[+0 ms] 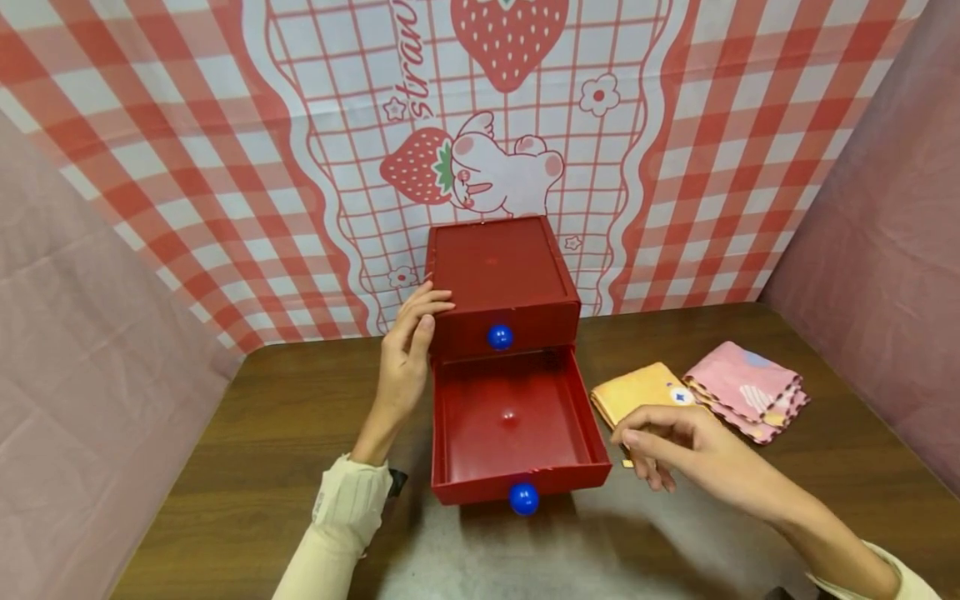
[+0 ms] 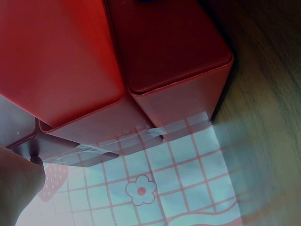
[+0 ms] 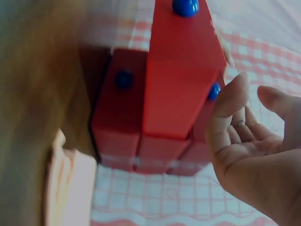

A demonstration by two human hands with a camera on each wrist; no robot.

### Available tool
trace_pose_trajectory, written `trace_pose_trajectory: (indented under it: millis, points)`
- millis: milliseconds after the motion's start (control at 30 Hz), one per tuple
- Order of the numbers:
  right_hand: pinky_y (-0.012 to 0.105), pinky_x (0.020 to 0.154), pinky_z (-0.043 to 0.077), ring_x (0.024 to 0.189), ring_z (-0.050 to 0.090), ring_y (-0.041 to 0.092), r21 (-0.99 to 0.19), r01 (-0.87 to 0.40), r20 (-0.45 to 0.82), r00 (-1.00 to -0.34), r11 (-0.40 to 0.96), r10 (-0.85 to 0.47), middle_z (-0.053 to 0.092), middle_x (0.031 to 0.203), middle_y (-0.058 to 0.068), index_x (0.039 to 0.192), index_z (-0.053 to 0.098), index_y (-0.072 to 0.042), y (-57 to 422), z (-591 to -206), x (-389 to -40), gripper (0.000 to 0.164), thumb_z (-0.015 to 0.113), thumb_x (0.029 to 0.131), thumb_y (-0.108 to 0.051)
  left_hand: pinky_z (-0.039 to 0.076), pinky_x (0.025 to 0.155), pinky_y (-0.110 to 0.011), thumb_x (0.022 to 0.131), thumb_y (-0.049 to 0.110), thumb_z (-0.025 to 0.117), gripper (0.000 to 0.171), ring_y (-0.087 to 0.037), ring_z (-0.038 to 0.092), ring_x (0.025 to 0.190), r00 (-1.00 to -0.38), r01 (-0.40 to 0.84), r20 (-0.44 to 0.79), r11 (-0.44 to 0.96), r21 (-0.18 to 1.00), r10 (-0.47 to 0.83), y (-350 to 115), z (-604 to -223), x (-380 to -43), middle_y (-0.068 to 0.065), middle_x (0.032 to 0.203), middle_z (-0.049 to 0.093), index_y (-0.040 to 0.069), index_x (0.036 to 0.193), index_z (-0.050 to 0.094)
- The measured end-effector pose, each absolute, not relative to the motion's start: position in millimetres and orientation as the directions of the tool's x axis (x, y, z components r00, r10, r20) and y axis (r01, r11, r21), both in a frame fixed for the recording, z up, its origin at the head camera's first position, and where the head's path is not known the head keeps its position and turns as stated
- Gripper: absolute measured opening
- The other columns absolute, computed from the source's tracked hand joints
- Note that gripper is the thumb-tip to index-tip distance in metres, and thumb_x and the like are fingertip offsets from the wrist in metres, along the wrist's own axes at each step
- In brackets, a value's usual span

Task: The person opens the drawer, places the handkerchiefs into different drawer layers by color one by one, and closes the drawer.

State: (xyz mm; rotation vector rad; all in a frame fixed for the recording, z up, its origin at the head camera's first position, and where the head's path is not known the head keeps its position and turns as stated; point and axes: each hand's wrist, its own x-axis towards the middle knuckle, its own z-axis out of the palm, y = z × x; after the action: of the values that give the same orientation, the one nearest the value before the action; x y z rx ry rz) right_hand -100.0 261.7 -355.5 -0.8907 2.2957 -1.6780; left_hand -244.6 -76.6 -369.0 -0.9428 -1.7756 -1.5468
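A red chest of drawers stands on the table against the patterned cloth. Its middle drawer is pulled far out, with nothing inside and a blue knob on its front. The top drawer, with its own blue knob, is closed; the bottom drawer shows closed in the right wrist view. My left hand rests with extended fingers at the chest's upper left edge. Just right of the pulled-out drawer hovers my right hand, fingers loosely bent and holding nothing.
To the right lie a folded yellow cloth, partly behind my right hand, and a folded pink cloth. A red-and-white checked cloth with strawberries hangs behind the brown table. Pink fabric hangs at both sides.
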Motion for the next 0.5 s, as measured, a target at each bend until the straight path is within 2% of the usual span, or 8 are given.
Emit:
trace_pose_trajectory:
  millis: [167,233,400,500]
  points:
    - [0.030,0.055,0.052,0.068,0.061,0.021,-0.835,-0.373,0.219,-0.900,0.404,-0.378,0.063,0.078,0.004,0.109,0.067,-0.014,270,-345,-110,0.013,0.056,0.102,-0.013,0.023,0.120,-0.044,0.107,0.024,0.043,0.034,-0.033,0.037,0.143,-0.570,0.821,0.812,0.068,0.566,0.127,-77,-369,-245,-0.010,0.131,0.062,0.004,0.119,0.068]
    - [0.029,0.060,0.054,0.075,0.063,0.020,-0.795,-0.372,0.231,-0.916,0.480,-0.327,0.066,0.084,0.001,0.111,0.068,-0.017,272,-342,-115,0.013,0.059,0.101,-0.017,0.023,0.120,-0.045,0.107,0.025,0.043,0.034,-0.033,0.036,0.143,-0.569,0.822,0.812,0.067,0.565,0.128,-77,-369,-245,-0.010,0.132,0.062,0.005,0.119,0.068]
    - [0.026,0.072,0.054,0.088,0.066,0.012,-0.674,-0.393,0.284,-0.919,0.625,-0.272,0.070,0.101,-0.009,0.113,0.068,-0.026,277,-343,-127,0.015,0.062,0.099,-0.023,0.023,0.120,-0.044,0.107,0.024,0.043,0.035,-0.034,0.036,0.143,-0.566,0.824,0.814,0.068,0.562,0.131,-75,-367,-242,-0.012,0.132,0.062,0.001,0.119,0.067]
    - [0.025,0.074,0.054,0.089,0.065,0.010,-0.598,-0.411,0.324,-0.909,0.688,-0.261,0.069,0.106,-0.010,0.114,0.068,-0.025,280,-349,-135,0.016,0.063,0.099,-0.023,0.022,0.120,-0.044,0.107,0.016,0.043,0.033,-0.037,0.036,0.142,-0.566,0.824,0.814,0.063,0.563,0.127,-74,-360,-235,-0.019,0.130,0.061,-0.004,0.118,0.066]
